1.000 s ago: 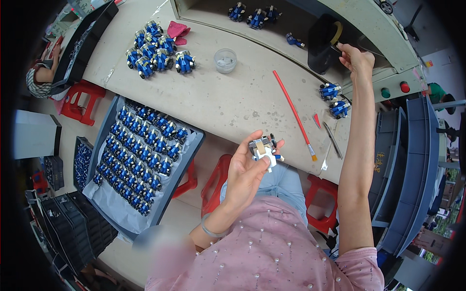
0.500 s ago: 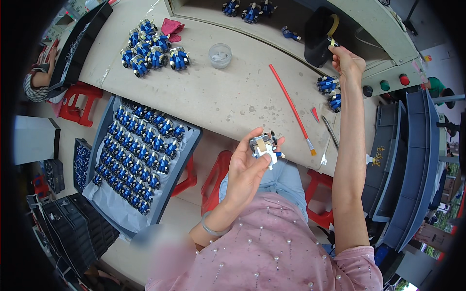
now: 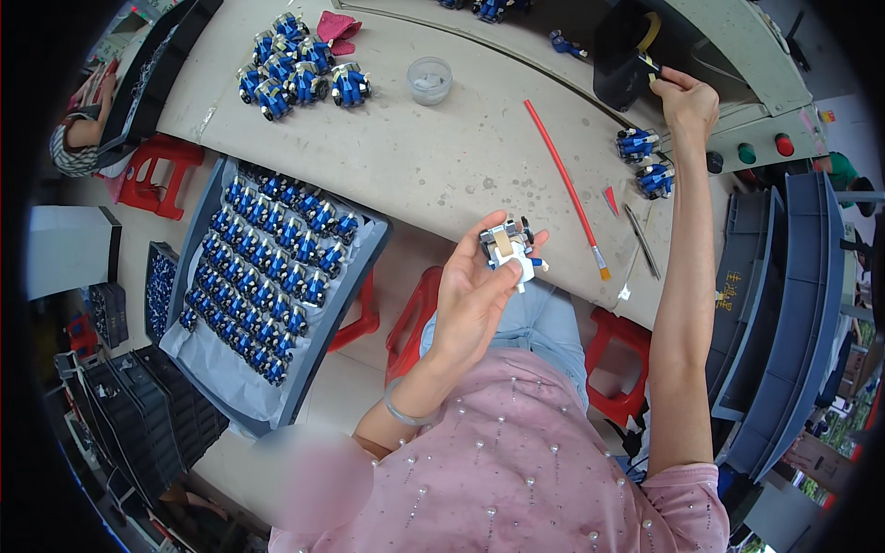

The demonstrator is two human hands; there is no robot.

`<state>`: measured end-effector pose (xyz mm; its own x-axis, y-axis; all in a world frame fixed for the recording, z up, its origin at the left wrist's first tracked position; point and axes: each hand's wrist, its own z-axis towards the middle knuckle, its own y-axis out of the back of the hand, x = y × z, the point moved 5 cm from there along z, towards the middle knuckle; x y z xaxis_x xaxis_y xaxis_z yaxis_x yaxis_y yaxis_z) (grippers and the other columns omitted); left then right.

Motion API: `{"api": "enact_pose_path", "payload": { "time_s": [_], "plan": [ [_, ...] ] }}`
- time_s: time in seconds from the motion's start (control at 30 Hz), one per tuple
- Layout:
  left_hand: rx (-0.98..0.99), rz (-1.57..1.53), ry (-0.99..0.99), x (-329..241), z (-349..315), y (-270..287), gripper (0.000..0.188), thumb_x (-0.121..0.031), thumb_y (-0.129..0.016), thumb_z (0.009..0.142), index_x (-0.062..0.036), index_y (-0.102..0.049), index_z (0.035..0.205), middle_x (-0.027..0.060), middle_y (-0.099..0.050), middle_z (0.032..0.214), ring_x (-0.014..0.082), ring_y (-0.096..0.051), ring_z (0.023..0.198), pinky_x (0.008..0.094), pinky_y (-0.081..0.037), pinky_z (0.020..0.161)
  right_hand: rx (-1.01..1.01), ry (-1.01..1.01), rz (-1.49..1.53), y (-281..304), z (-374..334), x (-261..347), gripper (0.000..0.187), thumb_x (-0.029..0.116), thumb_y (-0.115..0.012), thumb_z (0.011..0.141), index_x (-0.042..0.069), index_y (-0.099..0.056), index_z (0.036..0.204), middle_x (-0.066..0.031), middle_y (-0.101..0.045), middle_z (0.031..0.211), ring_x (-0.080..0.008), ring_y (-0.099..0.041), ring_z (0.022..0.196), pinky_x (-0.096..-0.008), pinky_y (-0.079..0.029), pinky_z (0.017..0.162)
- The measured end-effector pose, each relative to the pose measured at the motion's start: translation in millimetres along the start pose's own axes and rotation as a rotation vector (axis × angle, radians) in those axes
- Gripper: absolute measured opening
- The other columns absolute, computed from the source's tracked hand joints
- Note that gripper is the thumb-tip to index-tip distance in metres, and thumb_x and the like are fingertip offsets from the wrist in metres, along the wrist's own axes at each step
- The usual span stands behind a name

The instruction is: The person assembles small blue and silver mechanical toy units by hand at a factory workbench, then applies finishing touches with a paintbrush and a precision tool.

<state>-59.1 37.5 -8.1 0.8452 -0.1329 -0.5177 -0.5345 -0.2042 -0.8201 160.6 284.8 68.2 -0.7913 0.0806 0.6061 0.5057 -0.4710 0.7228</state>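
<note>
Close to the body, the left hand [image 3: 475, 295] is lifted up over the lap, just near the table's near edge. Its fingers wrap around a small white and grey toy piece [image 3: 508, 249], which sits at the fingertips, above the palm. Left of that hand, a grey tray [image 3: 364, 276] full of little blue toys [image 3: 277, 267] lies in rows on white paper. Under it stands a red stool [image 3: 355, 318].

Farther out is the grey table [image 3: 433, 157]. A long red brush [image 3: 564, 184] lies slanted on it, just right of the toy piece. Two blue toys [image 3: 645, 161] sit near the right edge.

Far away on the right, the right hand [image 3: 687, 101] reaches out with a straight arm. Its fingers pinch a small thin thing [image 3: 648, 64] by a black holder [image 3: 622, 51]. I cannot tell what that thing is.

On the far left of the table sits a heap of blue toys [image 3: 295, 64], with a clear round cup [image 3: 430, 78] beside it.
</note>
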Motion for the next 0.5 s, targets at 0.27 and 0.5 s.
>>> {"api": "enact_pose_path", "payload": {
  "time_s": [0.27,0.5],
  "plan": [
    [-0.003,0.031,-0.010,3,0,-1,0.050,0.008,-0.048,0.087,0.0042,-0.032,0.134,0.0209,-0.052,0.121,0.0385,-0.046,0.123,0.0394,-0.046,0.098,0.424,0.013,0.416,24,-75,0,0.049,0.013,-0.069,0.076,0.000,-0.055,0.121,-0.0044,-0.069,0.079,-0.0064,-0.059,0.068,-0.0205,-0.045,0.062],
    [0.021,0.343,-0.177,7,3,-13,0.055,0.008,-0.053,0.084,0.0019,-0.032,0.134,0.0152,-0.050,0.123,0.0315,-0.049,0.122,0.0347,-0.043,0.099,0.867,-0.131,0.896,25,-198,15,0.047,0.002,-0.068,0.080,-0.002,-0.049,0.123,-0.0014,-0.062,0.081,-0.0002,-0.049,0.062,-0.0142,-0.038,0.056]
  ]
}}
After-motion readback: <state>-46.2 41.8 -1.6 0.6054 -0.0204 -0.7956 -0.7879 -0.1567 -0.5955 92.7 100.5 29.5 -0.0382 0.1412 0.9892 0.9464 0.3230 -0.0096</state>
